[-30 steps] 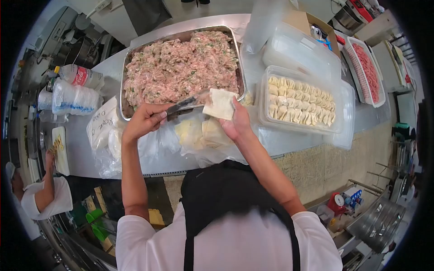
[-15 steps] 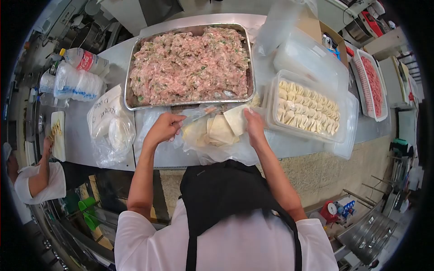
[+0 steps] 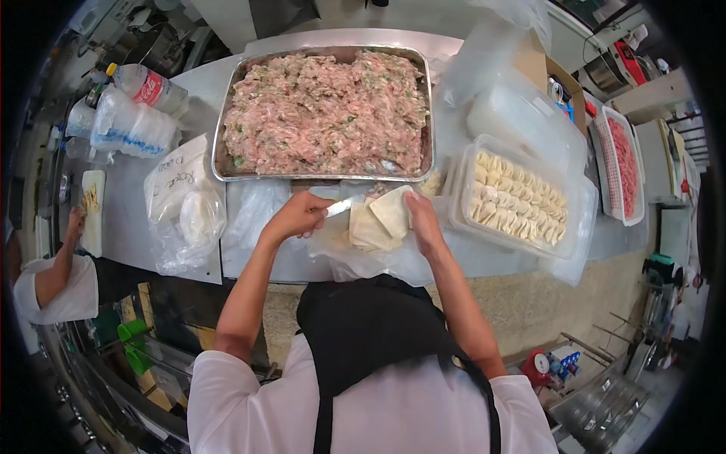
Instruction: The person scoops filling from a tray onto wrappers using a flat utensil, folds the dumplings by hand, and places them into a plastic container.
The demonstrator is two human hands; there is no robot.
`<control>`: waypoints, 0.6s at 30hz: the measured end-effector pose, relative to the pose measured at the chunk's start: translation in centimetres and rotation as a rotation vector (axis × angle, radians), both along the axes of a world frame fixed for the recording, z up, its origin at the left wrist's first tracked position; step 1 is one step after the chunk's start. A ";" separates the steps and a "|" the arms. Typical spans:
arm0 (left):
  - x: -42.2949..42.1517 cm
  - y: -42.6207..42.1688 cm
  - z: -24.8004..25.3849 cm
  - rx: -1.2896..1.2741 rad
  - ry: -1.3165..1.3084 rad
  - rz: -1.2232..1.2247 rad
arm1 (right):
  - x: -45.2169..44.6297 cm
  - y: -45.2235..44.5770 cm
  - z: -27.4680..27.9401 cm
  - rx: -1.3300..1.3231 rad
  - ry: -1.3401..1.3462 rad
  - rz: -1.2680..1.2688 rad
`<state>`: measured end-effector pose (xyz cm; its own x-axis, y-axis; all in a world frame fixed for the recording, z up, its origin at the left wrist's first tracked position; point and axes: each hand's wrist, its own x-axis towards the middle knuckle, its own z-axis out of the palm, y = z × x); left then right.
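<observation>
My left hand [image 3: 297, 217] is closed round a table knife, its flat pale blade [image 3: 340, 206] pointing right toward the wrappers. Pinched at its edge in my right hand [image 3: 425, 221] is a thin square dumpling wrapper [image 3: 393, 213]. Below and left of it lie more wrappers [image 3: 369, 231] on a clear plastic bag [image 3: 333, 246]. Just beyond my hands stands a metal tray [image 3: 325, 178] heaped with minced meat filling [image 3: 325, 113] flecked with green. To the right, folded dumplings [image 3: 522, 195] lie in rows in a clear plastic container [image 3: 463, 170].
At left are a labelled plastic bag [image 3: 178, 178], wrapped cups [image 3: 128, 125] and a cola bottle [image 3: 155, 89]. A co-worker's hand [image 3: 76, 221] is by a white board [image 3: 92, 204]. Clear lids [image 3: 522, 113] and a basket of red meat [image 3: 622, 163] stand right.
The knife's blade now shows more plainly beside the wrapper, and my left hand has shifted slightly right. The wrapper stays in my right hand. The whole view has shifted a little.
</observation>
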<state>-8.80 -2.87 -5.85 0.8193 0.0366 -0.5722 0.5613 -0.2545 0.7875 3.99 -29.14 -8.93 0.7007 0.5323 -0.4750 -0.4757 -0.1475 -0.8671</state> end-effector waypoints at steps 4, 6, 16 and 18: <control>-1.6 0.3 2.3 -0.089 -0.001 0.025 | -1.3 -1.0 2.6 0.173 -0.022 -0.036; -2.3 0.4 3.9 -0.143 -0.014 0.084 | -2.1 -1.4 3.8 0.241 0.006 -0.106; -1.1 1.8 6.1 0.758 -0.680 0.099 | -1.8 -1.7 5.3 0.471 0.144 -0.343; -1.4 3.1 6.0 1.053 -0.319 -0.034 | -1.9 -1.8 6.3 0.482 0.164 -0.344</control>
<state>-10.15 0.19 0.11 0.9339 0.3564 -0.0291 0.3503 -0.8955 0.2745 2.08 -30.99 -2.63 0.8084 0.4707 -0.3535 -0.5596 0.4284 -0.7094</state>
